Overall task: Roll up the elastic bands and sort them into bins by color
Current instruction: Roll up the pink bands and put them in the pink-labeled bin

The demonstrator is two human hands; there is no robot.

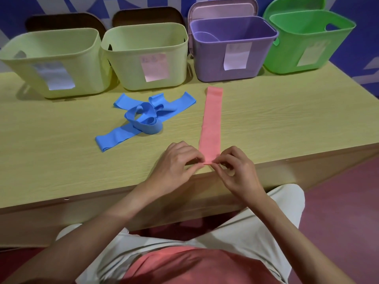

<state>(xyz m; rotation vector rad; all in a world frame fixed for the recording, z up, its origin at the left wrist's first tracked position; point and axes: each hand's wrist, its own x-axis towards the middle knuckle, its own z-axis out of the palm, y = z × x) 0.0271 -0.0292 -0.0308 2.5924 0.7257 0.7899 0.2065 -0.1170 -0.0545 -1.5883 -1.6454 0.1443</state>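
From my seat I read the tabletop (266, 119) left to right: two pale yellow bins (55, 62) (145, 56) at ten and eleven o'clock, then a purple bin (231, 52) at twelve and a green bin (307, 42) at one, each with a paper label on its front. Below the yellow bins a tangle of blue bands (143, 117) lies loose at about eleven o'clock from my hands. My left hand (176, 162) has its fingers curled, thumb and fingertips pinching the left corner of the pink band's (212, 124) near end. That pink band lies flat, running straight from the tabletop's near edge toward twelve o'clock, its far end just short of the purple bin. My right hand (235, 169) pinches the same near end from the right, fingers bent in tightly, both hands almost touching.
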